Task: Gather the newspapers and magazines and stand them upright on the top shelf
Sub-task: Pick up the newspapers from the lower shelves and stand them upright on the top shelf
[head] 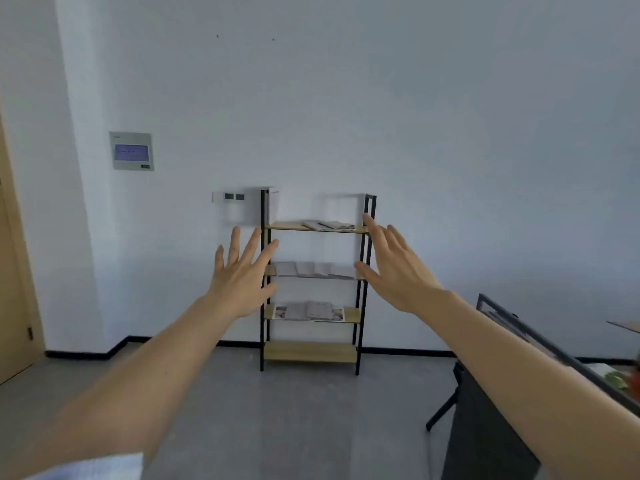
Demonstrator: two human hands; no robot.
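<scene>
A black-framed shelf unit (pixel 360 306) with four wooden boards stands against the white wall ahead. Flat magazines (pixel 329 225) lie on its top shelf, and one white magazine (pixel 273 206) stands upright at the top left. Grey newspapers (pixel 308 269) lie along the second shelf. More newspapers and magazines (pixel 311 310) are spread on the third shelf. My left hand (pixel 242 271) and my right hand (pixel 394 265) are both raised in front of the shelf with fingers spread, holding nothing and well short of it.
The bottom board (pixel 310 351) holds nothing. A dark table with a glass top (pixel 519 327) stands at the right, near my right forearm. A wall panel (pixel 132 151) and a switch plate (pixel 230 196) are on the wall at left; a wooden door (pixel 14 306) is at far left.
</scene>
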